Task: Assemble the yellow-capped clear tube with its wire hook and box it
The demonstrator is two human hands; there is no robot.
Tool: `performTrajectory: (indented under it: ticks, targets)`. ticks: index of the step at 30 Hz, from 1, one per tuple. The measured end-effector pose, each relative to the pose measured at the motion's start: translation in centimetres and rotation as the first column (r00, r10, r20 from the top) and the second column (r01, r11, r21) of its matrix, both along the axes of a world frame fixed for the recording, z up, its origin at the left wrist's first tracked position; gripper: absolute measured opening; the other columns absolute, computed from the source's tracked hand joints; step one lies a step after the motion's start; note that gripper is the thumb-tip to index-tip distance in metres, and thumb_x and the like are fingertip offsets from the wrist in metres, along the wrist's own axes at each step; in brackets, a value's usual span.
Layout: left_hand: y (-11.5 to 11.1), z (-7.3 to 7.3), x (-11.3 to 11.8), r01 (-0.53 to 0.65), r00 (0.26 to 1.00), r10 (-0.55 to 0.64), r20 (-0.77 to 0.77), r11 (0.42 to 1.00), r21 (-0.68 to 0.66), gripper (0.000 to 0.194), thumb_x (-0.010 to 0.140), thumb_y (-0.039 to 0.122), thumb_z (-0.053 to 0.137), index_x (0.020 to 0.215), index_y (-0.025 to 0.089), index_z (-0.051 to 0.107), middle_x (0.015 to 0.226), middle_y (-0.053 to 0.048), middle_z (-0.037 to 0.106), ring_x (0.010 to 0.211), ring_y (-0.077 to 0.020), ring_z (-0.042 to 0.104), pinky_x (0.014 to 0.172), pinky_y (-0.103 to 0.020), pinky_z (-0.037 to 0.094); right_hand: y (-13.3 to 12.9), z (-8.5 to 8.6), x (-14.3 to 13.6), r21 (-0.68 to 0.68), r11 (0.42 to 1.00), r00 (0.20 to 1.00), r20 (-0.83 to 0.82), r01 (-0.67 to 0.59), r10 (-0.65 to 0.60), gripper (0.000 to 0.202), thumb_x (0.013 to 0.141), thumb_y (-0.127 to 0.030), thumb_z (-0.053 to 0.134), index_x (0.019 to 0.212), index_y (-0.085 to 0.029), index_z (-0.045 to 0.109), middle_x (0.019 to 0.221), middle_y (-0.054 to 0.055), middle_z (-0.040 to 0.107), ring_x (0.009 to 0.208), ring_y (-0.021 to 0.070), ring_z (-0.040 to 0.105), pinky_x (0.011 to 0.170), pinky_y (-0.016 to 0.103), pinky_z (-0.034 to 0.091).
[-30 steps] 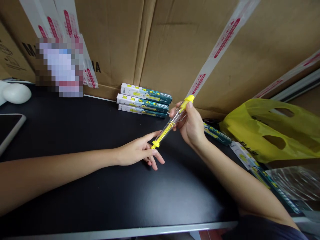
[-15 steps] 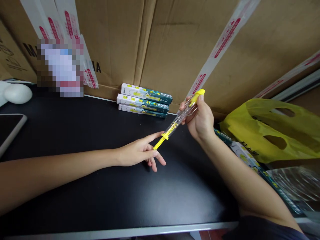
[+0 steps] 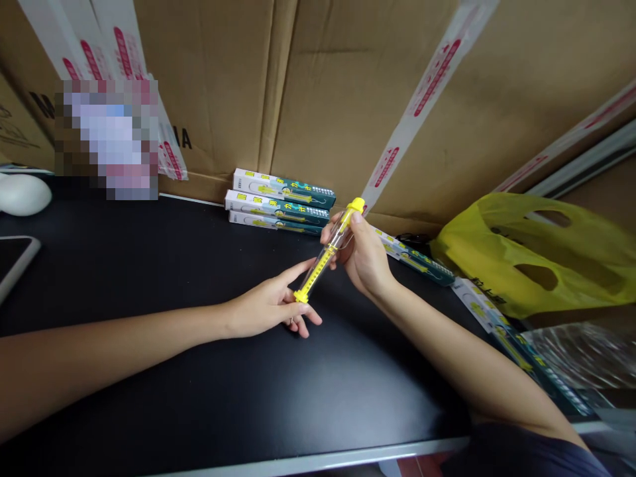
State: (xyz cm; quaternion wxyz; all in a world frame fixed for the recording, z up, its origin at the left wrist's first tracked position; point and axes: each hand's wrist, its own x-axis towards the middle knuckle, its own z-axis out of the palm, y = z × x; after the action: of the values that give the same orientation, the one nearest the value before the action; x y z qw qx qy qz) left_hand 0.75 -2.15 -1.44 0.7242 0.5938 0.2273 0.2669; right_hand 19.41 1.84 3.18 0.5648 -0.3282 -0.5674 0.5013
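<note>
A clear tube with yellow ends and a yellow scale inside, a spring scale [image 3: 320, 262], is held tilted above the black table. Its upper yellow cap lies between the thumb and fingers of my right hand [image 3: 366, 258]. At the lower yellow end, the thumb and index finger of my left hand [image 3: 278, 303] close around it, while the other fingers stretch out loosely. A metal hook or wire shows beside the tube near my right fingers, partly hidden.
Three boxes [image 3: 278, 205] are stacked behind my hands against large cardboard [image 3: 209, 86]. More boxes [image 3: 417, 257] lie at the right, beside a yellow plastic bag [image 3: 497, 255]. A white rounded object [image 3: 24, 195] and a white-edged device [image 3: 24, 258] sit at the left.
My right hand has moved left and down, toward my left hand. The yellow rod that stuck out of the tube's lower end has gone inside, and the yellow scale fills the lower tube.
</note>
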Motion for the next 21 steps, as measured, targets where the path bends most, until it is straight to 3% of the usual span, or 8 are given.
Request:
performTrajectory:
  ticks: [3,7,11,21]
  targets:
    - [0.4,0.1,0.0,-0.013,0.999,0.013,-0.035,1.000,-0.011,0.080,0.089,0.019,0.059,0.155,0.025,0.014,0.110,-0.015,0.071,0.067,-0.0121,0.070,0.064,-0.025,0.051,-0.2,0.5,0.1,0.027,0.999,1.000,0.009,0.019,-0.019,0.037,0.087,-0.059,0.056,0.093,-0.022,0.056,0.076,-0.002,0.062,0.045,0.0072,0.052,0.038,0.021,0.045]
    - [0.7,0.4,-0.1,-0.055,0.998,0.055,-0.028,0.998,0.000,0.084,0.081,0.015,0.065,0.152,0.028,0.022,0.137,-0.020,0.055,0.068,-0.0109,0.069,0.066,-0.028,0.054,-0.1,0.6,0.2,0.005,0.998,0.998,-0.022,0.063,-0.063,0.041,0.083,-0.061,0.059,0.092,-0.022,0.059,0.074,-0.003,0.057,0.043,0.0067,0.050,0.035,0.021,0.044]
    - [0.8,0.6,-0.1,-0.083,0.997,0.083,-0.008,0.996,-0.022,0.085,0.078,0.013,0.067,0.151,0.026,0.025,0.134,-0.020,0.057,0.069,-0.0110,0.069,0.070,-0.030,0.054,0.8,-0.1,0.5,-0.062,0.996,0.997,-0.044,0.067,-0.070,0.043,0.082,-0.063,0.059,0.092,-0.022,0.059,0.065,-0.006,0.051,0.042,0.0072,0.049,0.035,0.021,0.042]
    - [1.0,0.8,-0.4,-0.062,0.996,0.066,0.055,0.996,-0.067,0.075,0.087,0.019,0.060,0.151,0.028,0.022,0.134,-0.020,0.058,0.072,-0.0111,0.068,0.072,-0.029,0.054,1.4,-1.5,0.7,-0.159,0.986,0.992,-0.100,0.058,-0.074,0.043,0.079,-0.061,0.063,0.090,-0.020,0.058,0.069,-0.006,0.054,0.040,0.0063,0.049,0.034,0.021,0.041]
